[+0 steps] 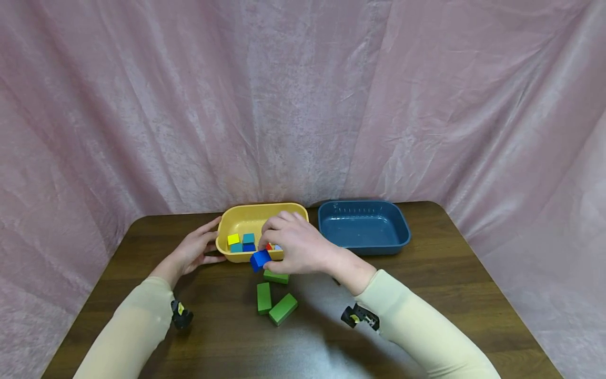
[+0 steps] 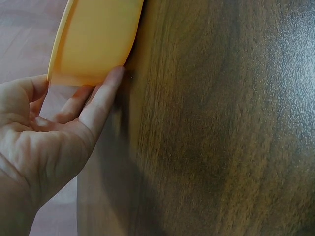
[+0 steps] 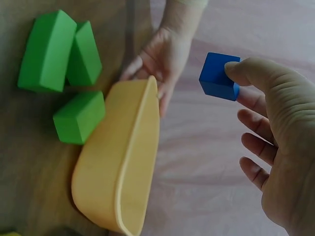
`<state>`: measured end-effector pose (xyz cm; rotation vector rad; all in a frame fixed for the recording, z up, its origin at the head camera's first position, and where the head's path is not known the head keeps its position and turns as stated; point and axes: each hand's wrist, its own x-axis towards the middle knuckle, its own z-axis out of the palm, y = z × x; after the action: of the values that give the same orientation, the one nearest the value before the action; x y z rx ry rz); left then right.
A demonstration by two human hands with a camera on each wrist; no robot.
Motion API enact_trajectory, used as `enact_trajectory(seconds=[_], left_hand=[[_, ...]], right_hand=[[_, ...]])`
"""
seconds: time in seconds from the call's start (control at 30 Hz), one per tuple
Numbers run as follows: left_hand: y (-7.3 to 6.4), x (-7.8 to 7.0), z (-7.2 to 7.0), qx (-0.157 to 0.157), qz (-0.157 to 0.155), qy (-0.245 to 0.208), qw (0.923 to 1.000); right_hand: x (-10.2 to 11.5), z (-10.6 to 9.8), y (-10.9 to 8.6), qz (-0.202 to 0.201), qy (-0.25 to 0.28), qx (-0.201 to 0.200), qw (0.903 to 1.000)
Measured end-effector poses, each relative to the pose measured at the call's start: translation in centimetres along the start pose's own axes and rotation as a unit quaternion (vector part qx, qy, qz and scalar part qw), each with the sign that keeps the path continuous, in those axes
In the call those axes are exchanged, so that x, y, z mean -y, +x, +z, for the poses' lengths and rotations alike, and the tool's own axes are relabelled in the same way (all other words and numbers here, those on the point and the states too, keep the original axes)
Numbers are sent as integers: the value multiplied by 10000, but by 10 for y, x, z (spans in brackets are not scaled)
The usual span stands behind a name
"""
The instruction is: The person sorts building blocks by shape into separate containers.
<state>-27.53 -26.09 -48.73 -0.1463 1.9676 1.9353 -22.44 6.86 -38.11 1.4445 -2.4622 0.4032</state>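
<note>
My right hand (image 1: 300, 242) pinches a blue cube (image 1: 260, 260) between thumb and fingers, above the near wall of the yellow bin (image 1: 258, 208). In the right wrist view the thumb lies on the face of this cube (image 3: 219, 76). The left hand (image 1: 191, 252) touches the bin's left end, its fingers spread along the outside wall, as the left wrist view also shows. Yellow, teal and blue blocks (image 1: 248, 238) lie in the bin's left part. A red block (image 1: 269, 246) and a pale one are partly hidden by my right hand.
Several green blocks (image 1: 283, 309) lie on the wooden table (image 1: 227, 326) in front of the yellow bin. A dark blue bin (image 1: 364, 247) stands at its right. Behind the table hangs a pink curtain (image 1: 303, 105).
</note>
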Motion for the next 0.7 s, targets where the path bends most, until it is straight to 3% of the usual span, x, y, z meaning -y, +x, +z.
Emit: enact_trajectory(seconds=[0.43, 0.7], left_hand=[[0, 1, 0, -30, 7, -11, 10000], [-1, 1, 1, -2, 35, -34, 10000]], right_hand=[[-27, -19, -1, 450, 11, -284, 9986], [-41, -26, 3, 924, 89, -325, 9951]])
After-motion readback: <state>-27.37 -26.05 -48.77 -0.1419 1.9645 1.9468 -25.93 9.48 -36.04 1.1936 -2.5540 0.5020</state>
